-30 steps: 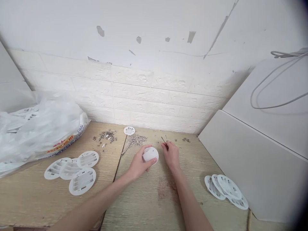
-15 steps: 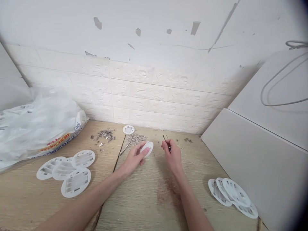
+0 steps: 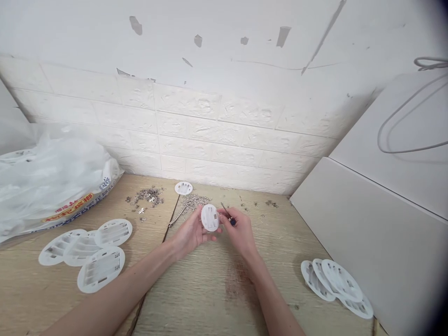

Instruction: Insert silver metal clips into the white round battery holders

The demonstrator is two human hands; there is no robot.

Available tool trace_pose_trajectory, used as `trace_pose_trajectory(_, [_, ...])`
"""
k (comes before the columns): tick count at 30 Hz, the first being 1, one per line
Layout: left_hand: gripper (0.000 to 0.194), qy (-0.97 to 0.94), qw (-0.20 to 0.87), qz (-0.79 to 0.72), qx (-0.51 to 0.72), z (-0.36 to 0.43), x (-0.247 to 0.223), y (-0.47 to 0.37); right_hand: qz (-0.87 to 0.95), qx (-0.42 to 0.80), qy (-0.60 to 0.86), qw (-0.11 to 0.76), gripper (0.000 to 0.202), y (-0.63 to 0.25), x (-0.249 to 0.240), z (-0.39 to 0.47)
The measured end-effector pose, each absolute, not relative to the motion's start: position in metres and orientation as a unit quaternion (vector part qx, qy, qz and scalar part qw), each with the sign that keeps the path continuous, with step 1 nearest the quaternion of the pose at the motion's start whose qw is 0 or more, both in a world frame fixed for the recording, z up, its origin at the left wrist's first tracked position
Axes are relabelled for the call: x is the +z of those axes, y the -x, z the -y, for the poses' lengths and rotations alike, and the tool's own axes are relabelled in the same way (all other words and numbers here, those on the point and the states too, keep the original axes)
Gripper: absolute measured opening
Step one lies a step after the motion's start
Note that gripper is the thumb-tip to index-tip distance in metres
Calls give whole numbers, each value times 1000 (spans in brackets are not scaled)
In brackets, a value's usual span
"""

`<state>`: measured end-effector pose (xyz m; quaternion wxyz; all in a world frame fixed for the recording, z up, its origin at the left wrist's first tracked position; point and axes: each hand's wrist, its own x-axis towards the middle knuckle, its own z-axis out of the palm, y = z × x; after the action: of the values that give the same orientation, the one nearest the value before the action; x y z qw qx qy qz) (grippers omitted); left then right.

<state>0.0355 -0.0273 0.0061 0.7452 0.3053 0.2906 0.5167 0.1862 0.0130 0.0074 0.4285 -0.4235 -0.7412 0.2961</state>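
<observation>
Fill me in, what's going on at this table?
A person's left hand holds up a slotted white plastic disc, while the right hand, gripping a thin dark tool, is at its edge. Similar discs lie in groups at left and right on the wooden tabletop. Small metal parts are scattered near the wall.

This looks like a small, makeshift workshop: a worn, stained wooden table point(image 3: 189, 294) against a white brick-pattern wall point(image 3: 192, 135), chipped and patchy higher up. Loose metal parts point(image 3: 150, 197) lie in heaps at the back — bulk stock — with matching white plastic discs point(image 3: 101, 269) in batches to either side. A bulging plastic bag point(image 3: 66, 172) holds more white pieces, and a thin hand tool point(image 3: 225, 209) is held beside another disc point(image 3: 210, 218).
</observation>
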Motion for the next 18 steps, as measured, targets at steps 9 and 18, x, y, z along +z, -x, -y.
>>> trace_pose_trajectory(9, [34,-342,687,-345,540,29,-1,-36,752,291,419,417,23,-185,7,-11])
trace_pose_trajectory(18, [32,-349,687,-354,530,27,-3,-35,708,350,431,436,20,-186,10,-12])
